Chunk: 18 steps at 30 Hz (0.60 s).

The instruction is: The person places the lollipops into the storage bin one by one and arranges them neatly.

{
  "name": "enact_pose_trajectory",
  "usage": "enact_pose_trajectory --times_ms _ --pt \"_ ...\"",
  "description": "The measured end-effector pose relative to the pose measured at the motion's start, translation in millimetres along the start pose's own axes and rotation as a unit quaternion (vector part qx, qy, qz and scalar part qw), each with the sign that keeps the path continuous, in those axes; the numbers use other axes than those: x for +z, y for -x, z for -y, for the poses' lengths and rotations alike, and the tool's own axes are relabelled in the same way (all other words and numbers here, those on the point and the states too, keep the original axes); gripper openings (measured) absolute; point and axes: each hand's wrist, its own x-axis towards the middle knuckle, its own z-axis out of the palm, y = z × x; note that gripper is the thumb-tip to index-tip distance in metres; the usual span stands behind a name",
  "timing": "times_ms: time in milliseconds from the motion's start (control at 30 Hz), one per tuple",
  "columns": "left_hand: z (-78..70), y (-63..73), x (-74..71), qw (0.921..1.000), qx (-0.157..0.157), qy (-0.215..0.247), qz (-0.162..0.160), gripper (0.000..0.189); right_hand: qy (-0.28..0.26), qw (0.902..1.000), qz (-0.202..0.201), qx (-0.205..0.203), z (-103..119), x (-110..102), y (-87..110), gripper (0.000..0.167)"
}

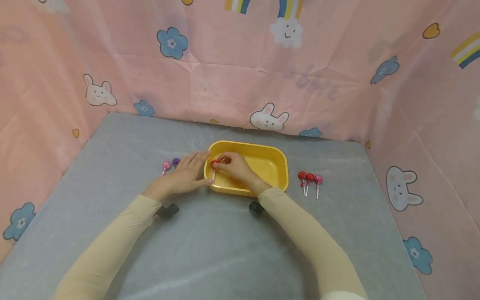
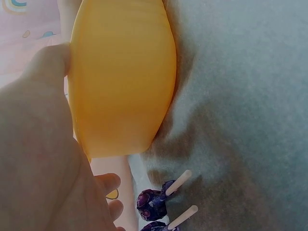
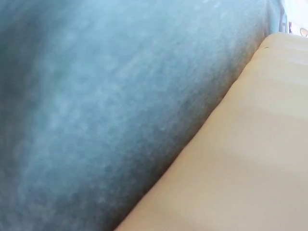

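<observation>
The right hand (image 1: 237,167) pinched a red lollipop (image 1: 214,163) by its head inside the left end of a yellow tray (image 1: 264,167), the stick directed toward the near rim. The left hand (image 1: 181,177), its fingers extended, touched the tray's left rim. On the grey cloth (image 1: 225,250), a pink lollipop (image 1: 166,166) and a purple lollipop (image 1: 176,162) lay left of the tray.

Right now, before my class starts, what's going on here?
A person's right hand pinches a red lollipop at the left end of a yellow tray; the left hand touches the tray. Three lollipops lie on the table to the tray's right; a pink lollipop and purple lollipops lie to its left.
</observation>
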Motion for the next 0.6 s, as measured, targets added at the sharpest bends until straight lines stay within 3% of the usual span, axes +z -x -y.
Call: enact_pose_trajectory --times_ms 600 --pt "-2.3 1.1 -0.2 1.0 -0.002 0.0 -0.003 0.093 0.025 0.9997 -0.005 0.0 -3.1 4.6 -2.3 0.025"
